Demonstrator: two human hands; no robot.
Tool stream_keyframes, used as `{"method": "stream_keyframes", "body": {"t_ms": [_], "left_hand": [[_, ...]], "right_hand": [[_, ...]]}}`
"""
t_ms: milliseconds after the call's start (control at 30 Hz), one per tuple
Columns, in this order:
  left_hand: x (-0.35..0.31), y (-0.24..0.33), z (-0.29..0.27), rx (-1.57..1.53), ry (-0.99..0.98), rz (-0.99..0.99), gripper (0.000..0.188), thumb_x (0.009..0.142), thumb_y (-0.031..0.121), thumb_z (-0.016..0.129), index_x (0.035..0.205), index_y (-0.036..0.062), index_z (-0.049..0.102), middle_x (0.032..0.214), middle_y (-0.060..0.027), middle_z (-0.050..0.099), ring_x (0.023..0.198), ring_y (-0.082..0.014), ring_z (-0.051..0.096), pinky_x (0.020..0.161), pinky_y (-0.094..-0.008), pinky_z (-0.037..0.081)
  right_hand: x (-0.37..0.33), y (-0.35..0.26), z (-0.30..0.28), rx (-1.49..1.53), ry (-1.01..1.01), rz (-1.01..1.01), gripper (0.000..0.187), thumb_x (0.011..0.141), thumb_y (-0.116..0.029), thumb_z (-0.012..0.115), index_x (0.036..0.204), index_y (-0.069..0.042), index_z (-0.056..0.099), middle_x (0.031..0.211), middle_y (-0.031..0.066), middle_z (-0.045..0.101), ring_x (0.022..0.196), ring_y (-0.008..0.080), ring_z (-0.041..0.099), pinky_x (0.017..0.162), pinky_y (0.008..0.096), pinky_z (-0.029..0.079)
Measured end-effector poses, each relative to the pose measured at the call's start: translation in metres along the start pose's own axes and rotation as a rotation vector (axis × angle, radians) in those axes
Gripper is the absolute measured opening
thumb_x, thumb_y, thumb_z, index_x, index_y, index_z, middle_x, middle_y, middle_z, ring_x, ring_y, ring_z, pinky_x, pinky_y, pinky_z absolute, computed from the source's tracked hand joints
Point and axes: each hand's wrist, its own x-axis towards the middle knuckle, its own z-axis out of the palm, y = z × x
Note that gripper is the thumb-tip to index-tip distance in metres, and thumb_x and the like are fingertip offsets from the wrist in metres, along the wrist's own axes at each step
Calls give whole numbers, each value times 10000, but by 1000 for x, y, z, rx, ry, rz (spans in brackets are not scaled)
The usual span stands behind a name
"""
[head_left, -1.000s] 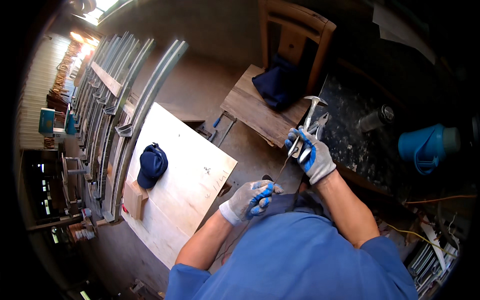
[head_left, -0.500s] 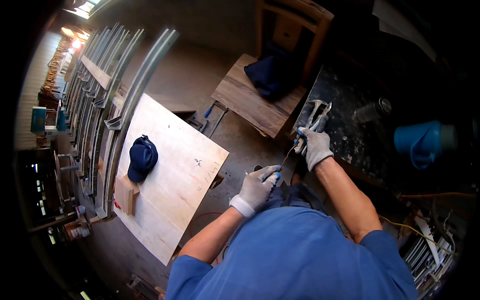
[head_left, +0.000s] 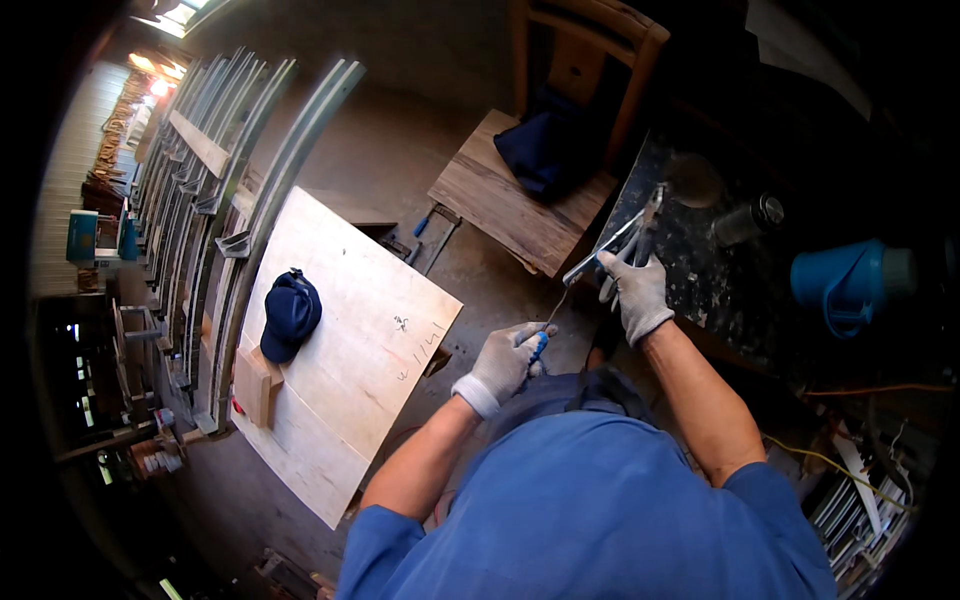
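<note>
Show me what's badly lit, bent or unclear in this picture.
Head view: glare at the bright opening, upper left; deep shadow around the blue jug; metal rails bowing, probably lens distortion. Same head view: metal tools in the right hand run together, hard to tell apart.

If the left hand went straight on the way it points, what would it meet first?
Beyond the thin piece it grips, probably the tools in the right hand, though depth is unclear.

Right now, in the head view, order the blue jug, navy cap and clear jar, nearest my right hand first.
1. Clear jar: right of your right hand.
2. Blue jug: farther right.
3. Navy cap: left, on the pale board.
</note>
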Motion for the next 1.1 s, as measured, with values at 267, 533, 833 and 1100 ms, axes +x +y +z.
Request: {"method": "stream_keyframes", "body": {"t_ms": [267,533,833,1100], "left_hand": [[19,-11,-1,-194,-184,-292,279,1055,191,575,1265,69,712,701,22,612,499,-29,449,433,-195,348],[41,-29,8,-256,-186,-331,261,1055,226,584,1208,73,730,729,7,645,480,-46,424,421,-210,317],[51,-24,2,-624,-248,-376,300,1100,209,457,1243,41,661,639,58,470,460,-61,369,394,-214,294],[66,-48,-13,-764,-338,-385,338,1110,259,438,1323,36,577,644,71,437,441,-59,377,377,-217,303]], "right_hand": [[43,67,-77,-470,125,-55,346,841,-215,798,1078,-24,632,855,103,697,765,228,685,730,380,553],[33,52,-176,-1423,213,-115,556,812,-314,820,1252,-46,611,1281,208,629,1222,383,596,1032,464,493],[55,46,-206,-1615,357,-396,670,771,-332,866,1334,-118,573,1225,136,603,1170,332,581,990,467,475],[50,41,-207,-1653,348,-267,740,754,-386,870,1350,-77,558,1293,151,583,1218,352,555,1030,482,457]]}}
